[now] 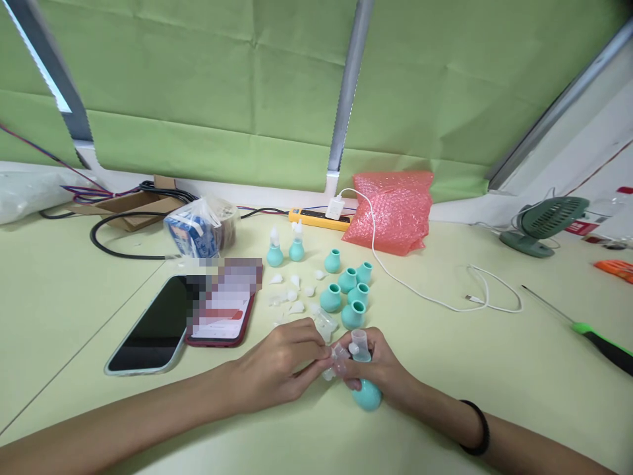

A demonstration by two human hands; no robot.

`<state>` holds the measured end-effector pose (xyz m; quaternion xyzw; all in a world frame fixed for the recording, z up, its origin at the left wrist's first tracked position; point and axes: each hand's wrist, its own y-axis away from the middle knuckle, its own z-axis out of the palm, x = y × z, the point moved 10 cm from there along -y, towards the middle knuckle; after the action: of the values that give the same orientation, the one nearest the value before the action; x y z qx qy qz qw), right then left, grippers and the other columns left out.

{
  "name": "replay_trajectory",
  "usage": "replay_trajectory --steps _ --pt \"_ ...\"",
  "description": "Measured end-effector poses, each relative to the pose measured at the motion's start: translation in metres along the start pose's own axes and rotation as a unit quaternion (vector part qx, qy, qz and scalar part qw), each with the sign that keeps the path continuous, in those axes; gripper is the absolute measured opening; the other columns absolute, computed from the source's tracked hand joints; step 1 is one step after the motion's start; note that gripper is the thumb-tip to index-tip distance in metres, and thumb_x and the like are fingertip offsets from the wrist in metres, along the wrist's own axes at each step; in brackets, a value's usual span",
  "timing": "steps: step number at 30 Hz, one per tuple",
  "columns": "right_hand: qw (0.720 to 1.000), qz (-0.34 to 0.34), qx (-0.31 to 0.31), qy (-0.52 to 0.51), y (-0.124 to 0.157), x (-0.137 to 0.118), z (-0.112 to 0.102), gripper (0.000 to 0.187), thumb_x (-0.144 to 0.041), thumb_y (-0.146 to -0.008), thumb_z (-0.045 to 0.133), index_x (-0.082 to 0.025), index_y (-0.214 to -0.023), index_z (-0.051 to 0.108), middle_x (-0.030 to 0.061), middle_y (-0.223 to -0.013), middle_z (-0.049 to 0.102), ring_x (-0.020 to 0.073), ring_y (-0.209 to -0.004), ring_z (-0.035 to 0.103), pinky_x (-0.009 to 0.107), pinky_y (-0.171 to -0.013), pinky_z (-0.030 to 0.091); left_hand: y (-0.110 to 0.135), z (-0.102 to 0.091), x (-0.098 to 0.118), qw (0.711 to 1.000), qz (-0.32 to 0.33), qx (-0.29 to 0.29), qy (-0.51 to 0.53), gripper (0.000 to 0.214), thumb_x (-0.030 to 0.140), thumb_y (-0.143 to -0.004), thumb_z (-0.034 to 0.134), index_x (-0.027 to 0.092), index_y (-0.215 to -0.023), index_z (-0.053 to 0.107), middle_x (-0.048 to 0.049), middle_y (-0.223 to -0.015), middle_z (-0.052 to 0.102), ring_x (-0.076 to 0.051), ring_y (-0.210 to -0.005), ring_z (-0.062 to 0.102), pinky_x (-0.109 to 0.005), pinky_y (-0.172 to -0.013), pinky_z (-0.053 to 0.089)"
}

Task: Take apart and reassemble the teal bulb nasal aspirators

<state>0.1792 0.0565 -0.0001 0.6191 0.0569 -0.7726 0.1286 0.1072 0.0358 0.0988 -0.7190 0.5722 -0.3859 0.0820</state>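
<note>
My right hand [383, 369] is wrapped round a teal squeeze bulb [367, 396] with a clear plastic tube [360, 343] standing in its neck. My left hand [287, 359] pinches a small clear plastic piece [340, 359] between thumb and fingers, and my right fingers touch it too. Its exact shape is partly hidden. Just beyond my hands several open-necked teal bulbs [353, 315] stand in a cluster. Left of them lie small white tips [297, 307] and clear plastic parts [325, 323]. Farther back, two assembled bulbs [297, 247] with clear tubes and white tips stand upright.
Two phones [148, 330] overlap at the left. Behind them is a bagged blue packet [195, 234]. A yellow power strip [316, 219] and pink bubble-wrap pouch [395, 211] sit at the back. A white cable [420, 293], screwdriver [593, 336] and green fan [548, 224] are at the right.
</note>
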Motion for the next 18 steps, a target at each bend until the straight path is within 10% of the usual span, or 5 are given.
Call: replay_trajectory --steps 18 --pt "0.999 -0.002 0.003 0.042 0.003 -0.005 -0.001 0.020 -0.024 -0.056 0.071 -0.011 -0.065 0.059 -0.0040 -0.047 0.049 0.0048 -0.037 0.042 0.018 -0.036 0.033 -0.005 -0.002 -0.016 0.992 -0.109 -0.045 0.046 0.014 0.017 -0.080 0.050 0.013 -0.078 0.063 -0.0053 -0.073 0.063 -0.013 -0.068 0.055 -0.024 -0.062 0.043"
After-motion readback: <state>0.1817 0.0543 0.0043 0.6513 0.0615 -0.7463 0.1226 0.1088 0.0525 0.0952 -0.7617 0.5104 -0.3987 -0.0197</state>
